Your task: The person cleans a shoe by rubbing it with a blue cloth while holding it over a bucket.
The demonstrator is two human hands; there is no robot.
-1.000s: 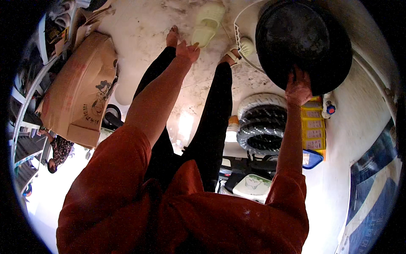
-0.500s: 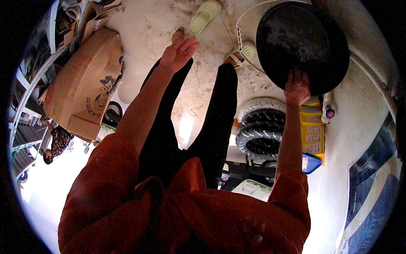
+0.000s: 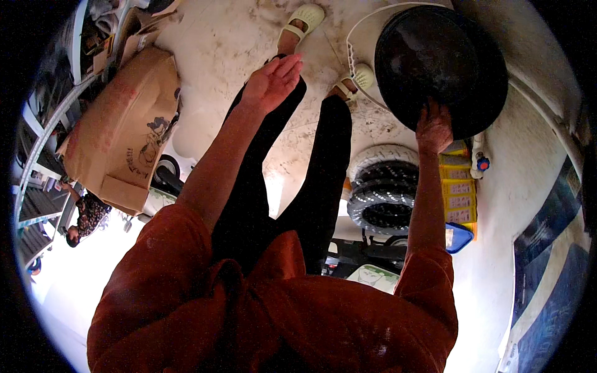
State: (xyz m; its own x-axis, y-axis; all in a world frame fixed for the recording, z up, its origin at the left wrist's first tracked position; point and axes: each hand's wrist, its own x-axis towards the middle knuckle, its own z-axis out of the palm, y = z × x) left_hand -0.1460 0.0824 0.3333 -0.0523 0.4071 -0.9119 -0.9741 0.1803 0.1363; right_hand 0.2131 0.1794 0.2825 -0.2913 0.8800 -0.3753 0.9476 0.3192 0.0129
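My right hand (image 3: pixel 435 128) is at the near rim of a large black round basin (image 3: pixel 398 43), with the fingers bent over its edge. The basin's inside looks dark and shiny; I cannot tell whether there is liquid in it. Out in front of me, above my left leg, my left hand (image 3: pixel 273 84) is empty, palm up, its fingers stretched out. Beyond it my left foot is in a pale green clog (image 3: pixel 309 18). My right foot wears the matching clog (image 3: pixel 362 77), close to the basin's left side.
At left lies a big brown cardboard box (image 3: pixel 118 127) beside a metal rack (image 3: pixel 45 132). Stacked tyres (image 3: pixel 382 196) and yellow boxes (image 3: pixel 460 188) stand by the right wall, near a pipe valve (image 3: pixel 482 164). A person (image 3: pixel 90 214) is far off at left. Dirt marks the floor.
My left foot, bare before, has slipped into the loose clog. My left hand has moved a little to the right. My right hand stays at the basin's rim.
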